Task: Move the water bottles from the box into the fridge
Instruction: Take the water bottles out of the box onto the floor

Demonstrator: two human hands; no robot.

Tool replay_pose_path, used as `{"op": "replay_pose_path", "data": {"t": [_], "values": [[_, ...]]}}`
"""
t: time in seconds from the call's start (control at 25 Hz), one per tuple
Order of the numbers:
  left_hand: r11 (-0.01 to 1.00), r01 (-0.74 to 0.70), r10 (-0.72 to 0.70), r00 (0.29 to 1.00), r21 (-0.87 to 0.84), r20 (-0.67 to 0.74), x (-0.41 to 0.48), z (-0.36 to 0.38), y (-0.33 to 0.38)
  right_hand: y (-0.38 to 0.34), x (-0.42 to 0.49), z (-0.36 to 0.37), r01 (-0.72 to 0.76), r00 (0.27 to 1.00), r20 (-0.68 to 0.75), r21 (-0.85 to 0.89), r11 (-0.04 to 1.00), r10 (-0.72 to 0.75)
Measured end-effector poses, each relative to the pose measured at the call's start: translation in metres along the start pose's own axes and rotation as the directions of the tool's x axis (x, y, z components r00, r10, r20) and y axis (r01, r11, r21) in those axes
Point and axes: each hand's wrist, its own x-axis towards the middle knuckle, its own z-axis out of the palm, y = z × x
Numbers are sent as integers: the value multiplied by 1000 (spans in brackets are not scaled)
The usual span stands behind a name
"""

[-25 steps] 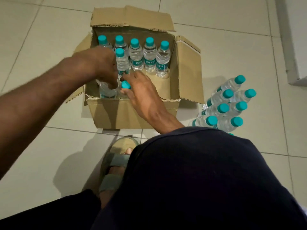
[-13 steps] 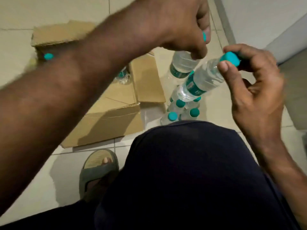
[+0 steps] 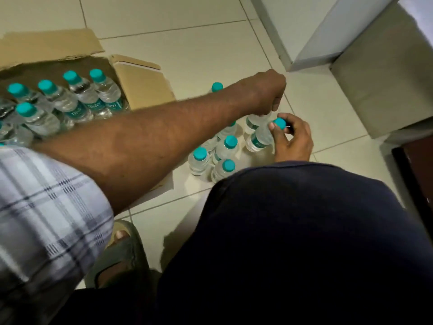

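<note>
The open cardboard box [image 3: 143, 80] lies at the left with several teal-capped water bottles [image 3: 70, 102] standing inside. To its right, a group of the same bottles [image 3: 225, 148] stands on the tiled floor. My left hand [image 3: 267, 92] reaches across and grips the top of one bottle [image 3: 254, 120] at the group's far side. My right hand [image 3: 293, 137] pinches the teal cap of another bottle [image 3: 261, 138] beside it. Both held bottles sit low, at or near the floor.
My dark-trousered knee [image 3: 304, 231] fills the lower right and my sandalled foot [image 3: 121, 252] is below the box. A white panel with a grey edge [image 3: 328, 41] stands at the upper right, and a beige surface [image 3: 384, 83] lies beside it.
Both hands took a bottle each out of the box, swung right, and have lowered them to the group on the floor. The view has turned right with them.
</note>
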Motion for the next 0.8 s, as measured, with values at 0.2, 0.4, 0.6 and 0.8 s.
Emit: {"op": "replay_pose_path", "data": {"t": [0.2, 0.4, 0.6, 0.8], "values": [[997, 3, -9, 997, 78, 77, 15, 32, -18, 16, 2, 32, -65, 994, 86, -84, 994, 72], [998, -38, 35, 998, 55, 55, 15, 45, -27, 17, 5, 31, -87, 984, 144, -94, 992, 100], [1000, 11, -12, 991, -10, -132, -18, 27, -67, -24, 12, 36, 151, 986, 78, -66, 986, -145], [962, 271, -235, 897, 46, -374, -98, -5, -139, -102, 2, 99, 465, 873, 156, 23, 885, -462]]}}
